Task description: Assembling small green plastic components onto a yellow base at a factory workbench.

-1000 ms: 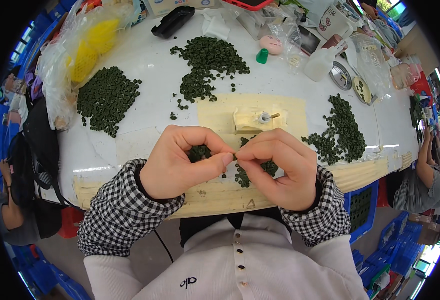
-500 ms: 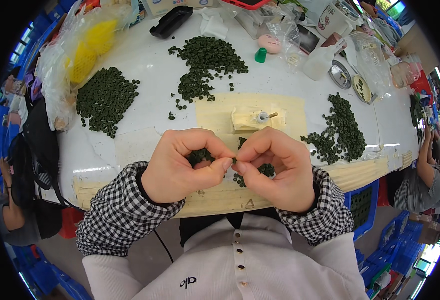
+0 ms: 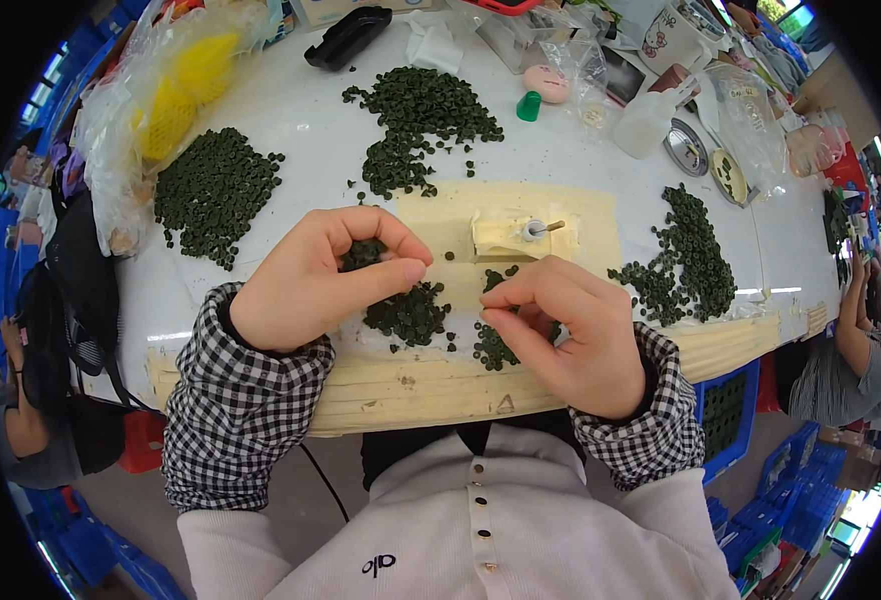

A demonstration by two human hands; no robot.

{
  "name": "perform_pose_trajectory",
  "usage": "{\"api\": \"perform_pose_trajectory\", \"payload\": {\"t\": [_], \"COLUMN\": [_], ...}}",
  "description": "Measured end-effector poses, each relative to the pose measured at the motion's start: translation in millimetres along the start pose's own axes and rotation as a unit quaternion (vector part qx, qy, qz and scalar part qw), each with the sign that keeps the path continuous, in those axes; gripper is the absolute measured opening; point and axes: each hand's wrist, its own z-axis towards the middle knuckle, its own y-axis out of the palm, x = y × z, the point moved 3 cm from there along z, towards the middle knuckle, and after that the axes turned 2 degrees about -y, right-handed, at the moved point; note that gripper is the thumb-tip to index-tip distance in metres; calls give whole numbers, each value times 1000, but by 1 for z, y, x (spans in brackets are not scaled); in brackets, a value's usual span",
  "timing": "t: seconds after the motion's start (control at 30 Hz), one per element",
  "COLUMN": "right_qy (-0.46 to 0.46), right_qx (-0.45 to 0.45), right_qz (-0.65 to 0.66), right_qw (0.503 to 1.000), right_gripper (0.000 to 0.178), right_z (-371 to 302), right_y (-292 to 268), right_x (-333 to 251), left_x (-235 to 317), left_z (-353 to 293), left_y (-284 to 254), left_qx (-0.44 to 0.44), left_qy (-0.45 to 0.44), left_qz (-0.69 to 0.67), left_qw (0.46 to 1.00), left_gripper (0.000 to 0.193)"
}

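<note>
Over the near edge of the table my left hand point(image 3: 316, 275) is closed in a pinch, thumb against forefinger; anything between the tips is hidden. Below its fingers lies a small heap of dark green round parts point(image 3: 408, 315). To the right, my right hand point(image 3: 576, 335) also has thumb and forefinger drawn together, and whatever they may hold is too small to make out. It hovers beside another little heap of dark green parts point(image 3: 494, 345), which it partly covers. Beyond it a tape-wrapped block with an upright metal pin point(image 3: 536, 232) stands on a yellow tape mat point(image 3: 431, 205).
Larger piles of green parts lie at the left point(image 3: 216, 190), back centre point(image 3: 426, 105) and right point(image 3: 696, 255). A plastic bag with yellow netting point(image 3: 186, 90) fills the left rear. A green cap point(image 3: 529, 106), pink round object point(image 3: 548, 84) and round tin point(image 3: 685, 147) stand behind.
My hands, whose fingertips met in the middle, have come apart. The left one has moved left and away from me; the right has shifted slightly right. The heaps beneath show more.
</note>
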Motion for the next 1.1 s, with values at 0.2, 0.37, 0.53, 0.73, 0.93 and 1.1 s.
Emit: {"api": "perform_pose_trajectory", "payload": {"t": [0.2,0.37,0.53,0.73,0.93,1.1], "right_qy": [-88,-137,-168,-151,-158,-139], "right_qx": [-111,-116,-79,-44,3,49], "right_qz": [-128,-187,-214,-193,-128,-46], "right_qw": [982,966,959,969,979,988], "right_gripper": [15,13,12,15,21,22], "right_z": [-14,-19,-18,-18,-11,1], "right_y": [1,9,8,5,-5,-11], "right_x": [-2,0,3,0,-4,-10], "left_x": [-15,-17,-16,-19,-17,-15], "left_z": [5,5,3,1,2,0], "left_y": [5,11,16,24,27,30], "left_qx": [-38,1,-8,-110,-75,-85], "left_qy": [-1,-2,-22,-17,-37,-19], "left_qz": [-301,-364,-359,-353,-351,-328], "left_qw": [953,932,933,929,933,941], "left_gripper": [24,21,20,24,22,20]}}
